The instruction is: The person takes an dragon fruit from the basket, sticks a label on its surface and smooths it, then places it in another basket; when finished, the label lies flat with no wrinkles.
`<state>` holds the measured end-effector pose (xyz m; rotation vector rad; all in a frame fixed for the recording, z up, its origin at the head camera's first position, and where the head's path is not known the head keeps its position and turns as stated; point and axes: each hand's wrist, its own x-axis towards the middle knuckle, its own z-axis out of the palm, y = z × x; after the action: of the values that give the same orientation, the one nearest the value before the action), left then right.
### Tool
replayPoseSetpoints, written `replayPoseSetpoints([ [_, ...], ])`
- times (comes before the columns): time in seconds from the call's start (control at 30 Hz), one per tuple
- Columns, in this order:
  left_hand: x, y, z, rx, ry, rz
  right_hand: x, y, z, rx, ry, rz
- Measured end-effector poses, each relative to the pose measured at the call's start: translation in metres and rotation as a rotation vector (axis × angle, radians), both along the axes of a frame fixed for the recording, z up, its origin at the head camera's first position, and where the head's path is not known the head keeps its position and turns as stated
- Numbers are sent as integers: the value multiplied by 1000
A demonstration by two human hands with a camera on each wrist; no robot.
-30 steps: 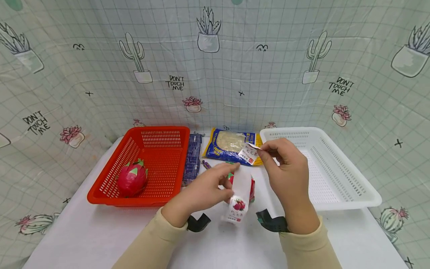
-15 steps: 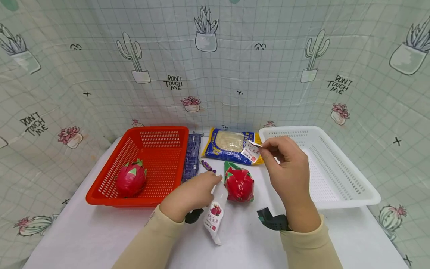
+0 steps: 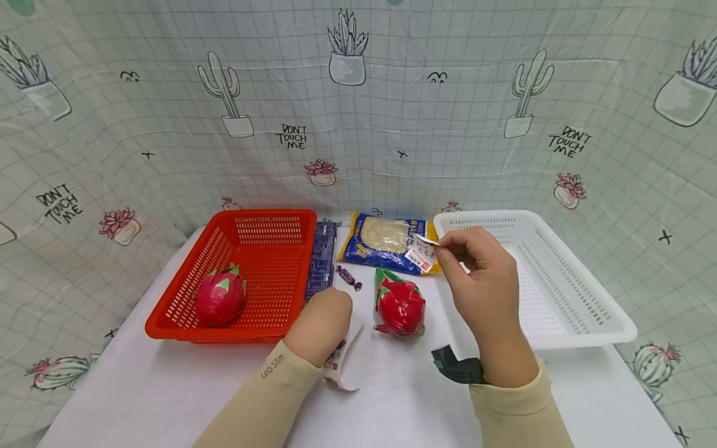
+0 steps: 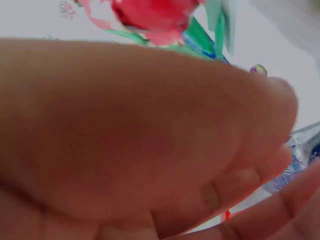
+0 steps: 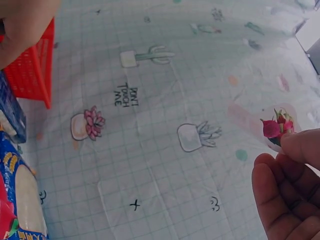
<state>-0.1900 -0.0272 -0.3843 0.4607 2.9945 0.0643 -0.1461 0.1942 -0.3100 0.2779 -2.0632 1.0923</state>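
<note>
My right hand (image 3: 483,274) pinches a dragon fruit sticker (image 3: 422,255) by its upper edge, above the table. In the right wrist view, thumb and forefinger hold this sticker, and its fruit picture faces the camera. My left hand (image 3: 322,326) is low over a white strip of printed labels (image 3: 348,364), partly covering it. In the left wrist view, thumb and fingers stand apart with nothing visible between them. Right of that hand a shiny red dragon fruit (image 3: 401,308) with green tips lies on the table. Another dragon fruit (image 3: 221,297) sits in the red basket (image 3: 307,274).
A white basket (image 3: 607,317) stands at the right. At the back lies a blue and yellow food bag (image 3: 386,242). A purple wrapped candy (image 3: 350,277) and a dark blue patterned pack (image 3: 322,255) lie beside the red basket. Printed cloth (image 3: 364,168) hangs behind.
My left hand has moved left and down from the dragon fruit with the label strip, and the strip now lies partly under it. The right hand keeps the sticker nearly still.
</note>
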Motion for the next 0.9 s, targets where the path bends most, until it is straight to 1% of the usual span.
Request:
replayPoseSetpoints([
  [0.1,-1,-1,-2,-8,17,13,0,0,0,2,-11,-4],
  [0.17,-2,-1,-1,-6,-7,30,0,0,0,3,-17,-2],
  [0.3,-3,-1,5,1,-63,57,-1,0,0,5,-25,11],
  [0.37,-3,0,7,-2,-64,50,-1,0,0,8,-30,12],
  [0.47,-2,1,10,-13,-46,23,-1,0,-1,12,-37,9],
  [0.5,-2,2,10,-10,-38,13,-1,0,-1,14,-39,5],
  [0.57,0,5,11,9,-43,4,-1,0,-1,21,-41,-6],
  [0.63,1,10,11,71,-57,-8,-1,0,-1,29,-41,-13],
  [0.67,2,13,10,117,-63,-19,-2,0,-2,35,-41,-14],
  [0.73,4,20,7,234,-88,-49,-2,1,-2,50,-45,-12],
  [0.8,6,28,2,345,-115,-94,-3,3,-2,55,-64,4],
  [0.83,6,32,-1,381,-131,-115,-4,3,-2,58,-79,12],
  [0.9,7,38,-7,421,-151,-150,-5,4,-1,71,-120,18],
])
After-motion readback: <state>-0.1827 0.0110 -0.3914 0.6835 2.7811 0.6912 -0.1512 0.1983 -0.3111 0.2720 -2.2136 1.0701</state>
